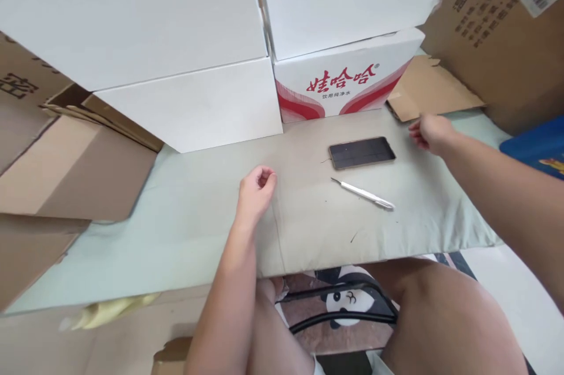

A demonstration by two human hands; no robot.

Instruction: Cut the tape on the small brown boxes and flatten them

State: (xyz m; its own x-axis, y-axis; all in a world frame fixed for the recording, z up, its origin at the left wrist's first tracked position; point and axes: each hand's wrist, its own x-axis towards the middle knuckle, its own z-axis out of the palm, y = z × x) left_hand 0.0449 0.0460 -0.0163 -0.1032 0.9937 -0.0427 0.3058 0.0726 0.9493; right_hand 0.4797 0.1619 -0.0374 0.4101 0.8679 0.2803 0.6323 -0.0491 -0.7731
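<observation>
My left hand (257, 191) is closed in a loose fist above the pale green cloth (194, 210), its wrist over the table; nothing shows in it. At the right, my right hand (430, 133) has its fingers curled together, with nothing visible between them. It is nearest to the front edge of a flat cardboard piece (434, 90); whether it touches it I cannot tell. Between my hands lies a dark smartphone (362, 153), screen up. In front of the phone rests a slim white pen-like tool (365, 194) with a thin dark tip pointing left.
White boxes (189, 110) stand stacked along the back, one a carton (348, 84) with red Chinese lettering. Brown cardboard boxes flank the table at left (88, 163) and right (515, 28). A blue object (537, 143) sits at the right edge. Dark thread bits (353, 237) lie on the cloth.
</observation>
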